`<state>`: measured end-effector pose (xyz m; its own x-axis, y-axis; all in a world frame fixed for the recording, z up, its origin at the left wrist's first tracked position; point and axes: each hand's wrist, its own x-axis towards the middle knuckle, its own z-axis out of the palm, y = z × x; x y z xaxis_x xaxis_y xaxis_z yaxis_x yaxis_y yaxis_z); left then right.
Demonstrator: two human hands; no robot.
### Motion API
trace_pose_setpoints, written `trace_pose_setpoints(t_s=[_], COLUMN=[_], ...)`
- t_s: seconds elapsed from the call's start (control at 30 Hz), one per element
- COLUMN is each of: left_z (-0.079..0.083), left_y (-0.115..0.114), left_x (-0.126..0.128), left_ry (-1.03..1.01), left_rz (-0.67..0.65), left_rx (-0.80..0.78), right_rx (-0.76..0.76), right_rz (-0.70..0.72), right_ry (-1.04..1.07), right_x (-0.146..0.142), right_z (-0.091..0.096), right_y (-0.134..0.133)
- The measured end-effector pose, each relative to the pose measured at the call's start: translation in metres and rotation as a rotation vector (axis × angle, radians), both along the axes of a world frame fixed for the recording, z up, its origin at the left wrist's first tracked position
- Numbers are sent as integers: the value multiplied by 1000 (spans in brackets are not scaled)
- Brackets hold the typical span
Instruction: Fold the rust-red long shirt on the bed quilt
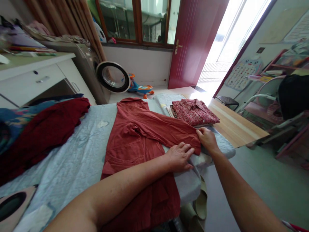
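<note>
A rust-red collared jacket (130, 145) lies spread on a pale blue quilted cover (94, 129), one sleeve stretched out to the right. My left hand (180, 156) rests on the lower edge of that sleeve near the cuff, fingers extended and pressing down. With thumb and fingers closed, my right hand (207, 138) grips the cuff's outer edge. Beyond the sleeve sits a folded red patterned shirt (194, 111) on top of other folded cloth. The jacket's lower part is partly hidden by my left forearm.
Dark red clothing (48, 135) is heaped at left. An iron-like pale object with a dark oval (12, 206) lies at lower left. A washing machine door (113, 77) hangs open beyond the bed. At right stand a wooden board (236, 124) and a pink chair (263, 109). Shoes (200, 201) lie below the edge.
</note>
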<state>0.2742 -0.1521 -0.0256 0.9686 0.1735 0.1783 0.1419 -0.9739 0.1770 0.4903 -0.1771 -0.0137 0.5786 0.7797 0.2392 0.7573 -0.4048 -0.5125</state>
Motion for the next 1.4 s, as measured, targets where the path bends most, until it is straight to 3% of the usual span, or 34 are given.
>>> trace_pose_setpoints(t_s=[0.1,0.17,0.3,0.4,0.47,0.63,0.77,0.87,0.97,1.03,1.13,1.27,1.4], left_z=[9,14,10,-8,-23,-50,-49,-44,-43,-44,-44,-43,-39], left_y=[19,43,106,142,154,153,150,151,153,154,156,156,152], left_x=[-21,-43,-100,-140,-159,-173,-176,-181,-186,-188,-192,-194,-189], left_ry=[-76,-141,-230,-286,-315,-357,-502,-644,-689,-696,-739,-748,-536], left_rz=[43,170,552,806,891,877,891,959,970,947,942,953,921], left_rx=[-81,-100,-52,-70,-112,-215,-342,-448,-500,-524,-594,-609,-455], right_rx=[44,113,120,65,46,-130,-151,-78,-37,-84,-197,-175,-306], right_rz=[-90,-39,378,650,707,669,618,534,616,710,665,465,399], right_ry=[-286,-355,-221,-135,-101,-101,-138,-144,-132,-83,-47,-21,-123], right_x=[-17,-40,-104,-145,-156,-138,-131,-152,-191,-221,-255,-266,-255], right_z=[8,17,24,8,-10,-44,-35,-18,-2,4,4,-8,-14], right_y=[1,6,28,50,62,79,89,101,116,125,137,145,141])
